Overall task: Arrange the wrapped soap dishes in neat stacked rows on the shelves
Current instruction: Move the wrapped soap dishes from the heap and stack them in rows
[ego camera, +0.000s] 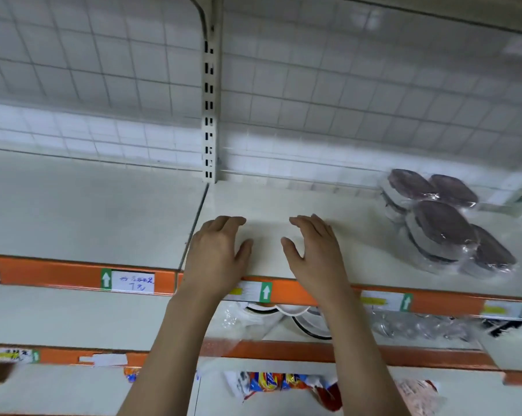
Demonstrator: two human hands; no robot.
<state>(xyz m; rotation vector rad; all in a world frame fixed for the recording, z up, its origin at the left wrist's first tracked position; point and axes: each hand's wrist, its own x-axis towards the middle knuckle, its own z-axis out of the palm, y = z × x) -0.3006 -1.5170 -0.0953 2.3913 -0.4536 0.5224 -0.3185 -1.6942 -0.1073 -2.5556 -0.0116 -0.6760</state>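
Both sets of fingers relaxed, holding nothing: left hand (216,253) and right hand (312,253) hover palm-down over the bare front of the shelf (103,211), apart from each other. Wrapped soap dishes (443,223) sit well to my right on the same shelf, loosely stacked, askew. Judgement: light, rigid plastic under slick film; likely to slide. Grip each by its long sides, not the loose wrap.

Even, soft light from above me; slight motion blur everywhere, wide-angle bending at the edges, faint glare far right.
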